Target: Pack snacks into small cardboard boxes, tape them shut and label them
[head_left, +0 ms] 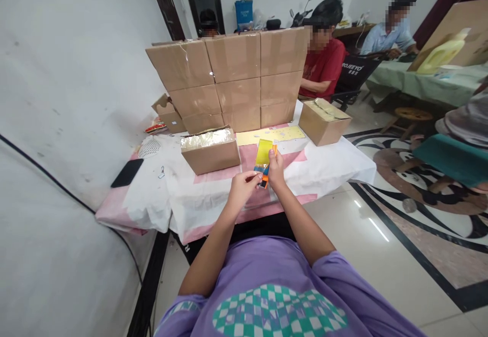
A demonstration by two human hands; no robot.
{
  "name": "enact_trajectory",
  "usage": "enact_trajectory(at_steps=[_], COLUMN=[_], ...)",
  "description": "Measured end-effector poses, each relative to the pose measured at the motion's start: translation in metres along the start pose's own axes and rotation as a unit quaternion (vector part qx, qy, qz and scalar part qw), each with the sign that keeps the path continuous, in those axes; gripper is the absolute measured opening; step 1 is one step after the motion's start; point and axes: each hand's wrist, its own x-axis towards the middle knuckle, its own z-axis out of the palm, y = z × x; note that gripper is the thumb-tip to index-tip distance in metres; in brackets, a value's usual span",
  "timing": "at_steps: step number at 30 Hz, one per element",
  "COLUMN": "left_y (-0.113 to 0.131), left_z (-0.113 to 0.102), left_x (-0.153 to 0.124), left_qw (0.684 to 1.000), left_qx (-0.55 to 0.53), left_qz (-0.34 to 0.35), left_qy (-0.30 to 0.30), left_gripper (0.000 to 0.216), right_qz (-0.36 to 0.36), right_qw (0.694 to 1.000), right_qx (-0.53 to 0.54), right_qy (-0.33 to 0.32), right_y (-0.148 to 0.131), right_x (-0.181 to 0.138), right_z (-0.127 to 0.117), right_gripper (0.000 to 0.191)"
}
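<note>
My right hand [275, 170] is closed around a small yellow packet [264, 152] with an orange and blue lower end, held upright above the table. My left hand [242, 186] pinches at the packet's lower orange end from the left, fingers curled. Both hands hover over the pink and white cloth covering the table [213, 194]. An open cardboard box [210, 150] with a shiny plastic lining lies just left of the hands. A flat yellow sheet [282, 134] lies on the table beyond the packet.
A wall of stacked cardboard boxes [236, 78] stands at the table's far side. Another box [324, 121] sits at the right corner, a small open carton [168, 112] and a black phone [127, 173] at the left. Two people sit behind at other tables.
</note>
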Motion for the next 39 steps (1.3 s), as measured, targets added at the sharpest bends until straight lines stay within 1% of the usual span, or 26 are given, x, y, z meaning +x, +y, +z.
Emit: enact_trajectory(at_steps=[6,9,12,15,17,21,28,32,39], left_y=[0.002,0.005,0.005,-0.001,-0.006,-0.015,-0.021,-0.023,-0.026], left_z=[0.008,0.014,0.017,0.017,0.016,0.016,0.015,0.017,0.021], left_x=[-0.011,-0.02,-0.028,-0.032,-0.035,-0.04,-0.042,-0.045,-0.043], left_qw=[1.0,0.999,0.998,0.998,0.998,0.998,0.998,0.998,0.998], left_qx=[0.022,0.044,0.058,0.056,0.05,0.042,0.032,0.018,0.004], left_qz=[-0.012,-0.012,-0.018,-0.025,-0.032,-0.047,-0.05,-0.047,-0.046], left_qy=[0.018,0.021,0.007,-0.009,-0.02,-0.031,-0.026,-0.033,-0.048], left_gripper=[0.024,0.021,0.022,0.021,0.021,0.022,0.024,0.026,0.025], right_qz=[0.028,0.041,0.057,0.092,0.11,0.114,0.106,0.106,0.13], right_qw=[0.999,0.998,0.996,0.99,0.985,0.983,0.987,0.986,0.982], right_qx=[0.026,0.04,0.063,0.106,0.125,0.137,0.12,0.121,0.126], right_qy=[0.0,0.014,0.028,0.031,0.034,0.043,-0.004,-0.036,-0.058], right_y=[-0.003,-0.003,-0.007,-0.011,-0.013,-0.016,-0.027,-0.032,-0.031], right_x=[0.002,0.003,0.009,0.017,0.02,0.021,0.015,0.013,0.013], right_z=[0.001,-0.001,-0.003,-0.005,-0.007,-0.011,-0.01,-0.013,-0.019], right_gripper=[0.051,0.05,0.052,0.054,0.052,0.044,0.031,0.022,0.023])
